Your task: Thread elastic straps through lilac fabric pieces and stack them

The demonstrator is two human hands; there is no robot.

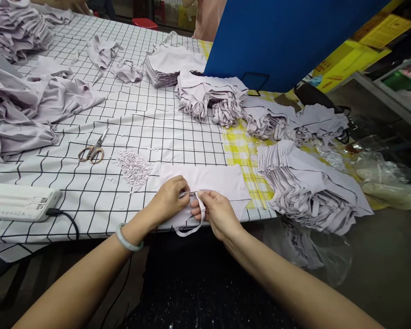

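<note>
A pale lilac strapped garment piece (205, 178) lies flat at the table's front edge, its kind not certain. Over it, my left hand (169, 197) is closed, with thumb and forefinger pinching the end of the garment's narrow strap. My right hand (216, 212) pinches the same strap (201, 214) close by, around what looks like a small ring or slider. From there the strap hangs in a loop toward the table edge. Left of the garment is a heap of small lilac scraps or trimmings (134, 169). Farther left rest open scissors (94, 148) with copper-coloured handles.
Stacked lilac pieces with straps (308, 183) stand at the right, with more stacks (208, 91) behind. Loose lilac fabric (30, 105) lies at left. A white power bank (20, 201) with a black cable sits front left. A blue panel (277, 41) rises at the back.
</note>
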